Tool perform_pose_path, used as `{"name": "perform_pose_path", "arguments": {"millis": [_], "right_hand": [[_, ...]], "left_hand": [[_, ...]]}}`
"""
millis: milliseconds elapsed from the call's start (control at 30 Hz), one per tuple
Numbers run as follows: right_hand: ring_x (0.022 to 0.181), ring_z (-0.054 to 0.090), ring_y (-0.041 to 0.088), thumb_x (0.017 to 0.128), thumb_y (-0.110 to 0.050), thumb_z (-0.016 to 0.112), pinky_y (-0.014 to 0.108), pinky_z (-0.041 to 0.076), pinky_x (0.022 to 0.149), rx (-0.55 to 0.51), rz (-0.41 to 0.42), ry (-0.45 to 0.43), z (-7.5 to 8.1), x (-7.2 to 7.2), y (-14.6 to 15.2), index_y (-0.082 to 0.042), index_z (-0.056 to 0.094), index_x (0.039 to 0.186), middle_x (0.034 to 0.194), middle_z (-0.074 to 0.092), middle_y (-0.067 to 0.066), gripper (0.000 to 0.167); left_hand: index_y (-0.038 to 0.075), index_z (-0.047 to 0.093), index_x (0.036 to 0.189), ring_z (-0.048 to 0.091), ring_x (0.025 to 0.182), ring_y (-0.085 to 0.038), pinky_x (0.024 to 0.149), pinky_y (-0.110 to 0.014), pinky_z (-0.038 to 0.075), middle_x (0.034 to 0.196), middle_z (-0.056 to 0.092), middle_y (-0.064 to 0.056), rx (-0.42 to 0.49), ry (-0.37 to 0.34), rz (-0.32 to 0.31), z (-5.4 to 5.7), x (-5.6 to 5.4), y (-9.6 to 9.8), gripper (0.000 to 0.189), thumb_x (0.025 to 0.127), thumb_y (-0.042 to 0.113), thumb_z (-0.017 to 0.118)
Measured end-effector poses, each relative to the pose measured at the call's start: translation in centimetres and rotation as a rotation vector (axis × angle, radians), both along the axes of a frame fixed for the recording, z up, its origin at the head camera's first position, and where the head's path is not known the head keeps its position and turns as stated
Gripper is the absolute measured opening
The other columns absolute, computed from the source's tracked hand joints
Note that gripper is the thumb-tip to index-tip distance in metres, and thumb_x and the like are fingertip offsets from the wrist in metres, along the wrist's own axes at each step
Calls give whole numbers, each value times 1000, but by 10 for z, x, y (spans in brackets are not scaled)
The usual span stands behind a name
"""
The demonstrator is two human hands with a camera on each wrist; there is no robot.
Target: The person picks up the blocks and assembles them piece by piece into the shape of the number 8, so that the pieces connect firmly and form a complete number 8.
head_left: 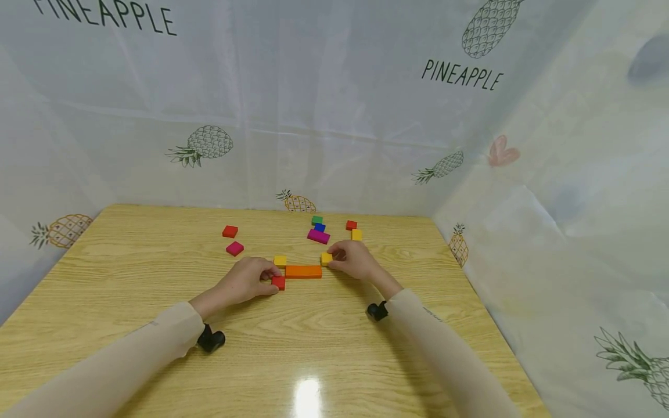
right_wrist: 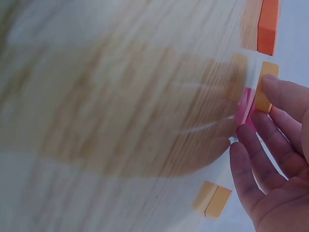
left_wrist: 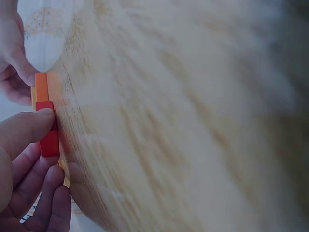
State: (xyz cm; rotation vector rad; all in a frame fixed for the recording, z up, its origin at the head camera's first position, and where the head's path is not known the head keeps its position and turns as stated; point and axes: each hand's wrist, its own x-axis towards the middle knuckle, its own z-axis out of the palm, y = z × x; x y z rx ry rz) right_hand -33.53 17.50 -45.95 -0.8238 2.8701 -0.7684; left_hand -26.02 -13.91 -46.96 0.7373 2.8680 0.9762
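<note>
Between thumb and fingers, my left hand [head_left: 244, 281] pinches a red block [head_left: 279, 283] at the near left corner of a long orange block [head_left: 304, 271]. My right hand [head_left: 353, 259] grips a yellow block [head_left: 326, 259] close to the orange block's far right end. Another yellow block [head_left: 280, 261] lies just behind the orange block's left end. In the left wrist view, the thumb presses on the red block [left_wrist: 48, 130], with the orange block [left_wrist: 42, 86] beyond it. The right wrist view has the yellow block [right_wrist: 266, 87] between thumb and fingers.
Farther back on the wooden table [head_left: 292, 342] lie a green block [head_left: 317, 220], a blue block [head_left: 320, 227] and a purple block [head_left: 318, 236]. A red block [head_left: 351, 225] and a yellow block [head_left: 356, 234] lie behind the right hand. Back left are a red block [head_left: 230, 231] and a pink block [head_left: 235, 248].
</note>
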Motion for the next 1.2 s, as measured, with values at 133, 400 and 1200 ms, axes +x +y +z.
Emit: {"name": "perform_pose_path", "arguments": {"millis": [133,400,1200], "right_hand": [[97,71,18,96,-16,81,34,59,92,-1,2,0,0,0,-2,-7,76,120,113,76,5,26],[96,70,17,96,-17,82,34,58,91,14,9,3,-2,-1,-4,-7,76,120,110,76,4,27],[102,69,19,96,-18,82,35,57,98,30,-7,-16,-3,-2,-4,-7,76,121,116,76,6,28]], "left_hand": [[12,81,106,64,86,-16,82,-35,56,96,74,4,3,-5,3,1,1,0,23,86,17,90],[12,81,108,64,86,-14,82,-34,55,97,74,5,1,0,-4,0,-1,-2,23,87,19,89],[12,81,111,65,89,-12,84,-36,57,102,75,4,-6,0,-8,-4,-4,-3,26,87,21,89]]}}
